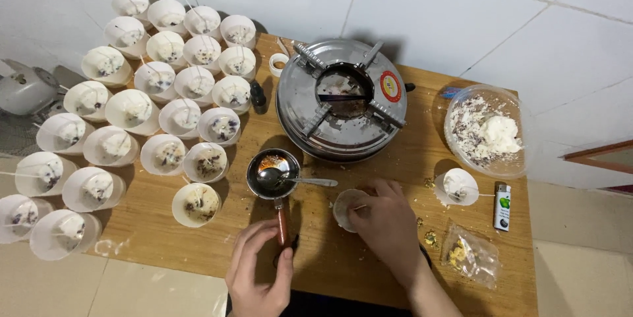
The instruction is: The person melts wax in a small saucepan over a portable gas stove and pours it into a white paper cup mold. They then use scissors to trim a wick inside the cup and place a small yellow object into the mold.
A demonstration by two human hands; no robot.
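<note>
Far left of the round metal stove (pixel 341 99), rows of small white cups (pixel 132 109) already filled with pale wax and dark flecks crowd the wooden table (pixel 369 257), each with a wick stick poking out. In front of the stove and slightly left, a small metal melting pot (pixel 272 173) sits on the table with a spoon (pixel 290 179) resting in it; the left hand (pixel 258 271) has its fingers closed loosely around the pot's wooden handle (pixel 282 224). Directly in front of the stove, the right hand (pixel 386 224) pinches a wick stick and steadies an empty white cup (pixel 347 209). I would judge that the wick is best kept centred and upright, with the cup held flat on the table, and that the pot should be tipped slowly so nothing spills over the rim. Right of the stove lie a clear bowl of wax flakes (pixel 486 131), another small filled cup (pixel 458 186), a lighter (pixel 502 206) and a plastic bag of dried petals (pixel 469 255).
</note>
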